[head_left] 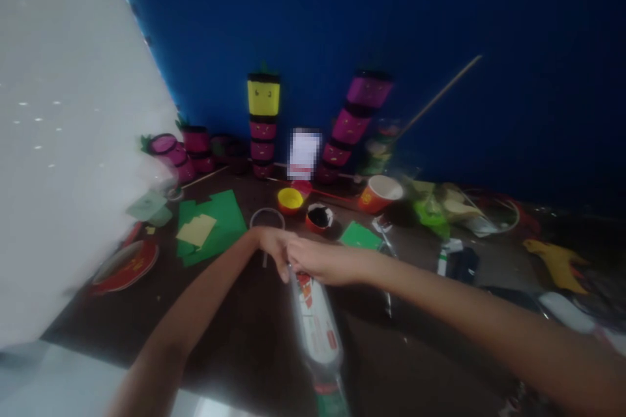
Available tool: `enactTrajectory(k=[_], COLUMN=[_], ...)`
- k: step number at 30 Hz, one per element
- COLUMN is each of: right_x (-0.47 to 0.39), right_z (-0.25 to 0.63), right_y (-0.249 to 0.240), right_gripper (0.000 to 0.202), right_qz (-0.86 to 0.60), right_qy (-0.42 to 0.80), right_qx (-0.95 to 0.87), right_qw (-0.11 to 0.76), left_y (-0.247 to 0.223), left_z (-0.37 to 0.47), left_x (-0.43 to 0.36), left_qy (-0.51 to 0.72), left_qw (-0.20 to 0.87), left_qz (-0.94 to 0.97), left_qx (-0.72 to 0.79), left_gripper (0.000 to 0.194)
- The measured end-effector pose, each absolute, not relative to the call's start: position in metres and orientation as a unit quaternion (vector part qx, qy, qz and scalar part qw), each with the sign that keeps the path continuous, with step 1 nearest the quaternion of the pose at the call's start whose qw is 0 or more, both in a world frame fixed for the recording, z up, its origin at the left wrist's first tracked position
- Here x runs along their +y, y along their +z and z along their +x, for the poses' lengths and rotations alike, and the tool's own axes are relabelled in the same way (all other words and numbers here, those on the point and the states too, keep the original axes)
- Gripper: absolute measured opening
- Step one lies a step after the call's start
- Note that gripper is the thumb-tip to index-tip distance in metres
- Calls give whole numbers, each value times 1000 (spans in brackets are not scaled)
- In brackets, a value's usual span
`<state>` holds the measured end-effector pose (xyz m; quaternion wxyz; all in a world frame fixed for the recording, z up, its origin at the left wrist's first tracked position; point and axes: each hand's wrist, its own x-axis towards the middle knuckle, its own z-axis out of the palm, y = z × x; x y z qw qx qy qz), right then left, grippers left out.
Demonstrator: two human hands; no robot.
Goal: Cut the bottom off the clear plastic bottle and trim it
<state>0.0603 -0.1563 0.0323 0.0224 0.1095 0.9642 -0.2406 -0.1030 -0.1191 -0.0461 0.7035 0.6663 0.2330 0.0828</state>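
A clear bottle (315, 322) with a white label stretches from my hands toward me, with a red band and a green part at its near end. My right hand (323, 260) is closed around the far end of the bottle. My left hand (274, 246) meets it there, fingers curled at the same end and partly hidden behind the right hand. Motion blur softens the bottle's outline. Just beyond my left hand lies a clear ring-shaped item (267, 218) with a thin handle. Behind the hands sit a yellow-lined small cup (290, 201) and a cup with dark contents (319, 217).
Green sheets (232, 218) with yellow paper (196, 232) and a red plate (147, 264) are on the left. Decorated stacks of yellow (264, 98) and pink cups (348, 127) stand by the blue wall. A paper tub (374, 199) and a yellow glue gun-like item (557, 264) are rightward.
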Motion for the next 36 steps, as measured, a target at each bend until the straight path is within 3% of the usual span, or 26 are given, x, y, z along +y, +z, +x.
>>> enactTrajectory(k=[7,14,28,36], right_x=[-153,-154,-159,-162], right_z=[74,66,61,89], right_y=[39,25,32,33], right_gripper=[3,7,8,17], right_qz=[162,154,151,236], right_qy=[-384,-379,-315,-355], right_qx=[909,912,937,897], right_qw=[1,-30,8,-119], left_y=[-56,-49,-53,-61], left_z=[-100,-102,-100,-101], left_x=[-120,-119,-119,-126], left_qy=[29,10,39,38], left_qw=[748,734,734,783], left_qz=[649,658,655,605], left_qx=[137,169,176,140], left_gripper=[73,66,71,69])
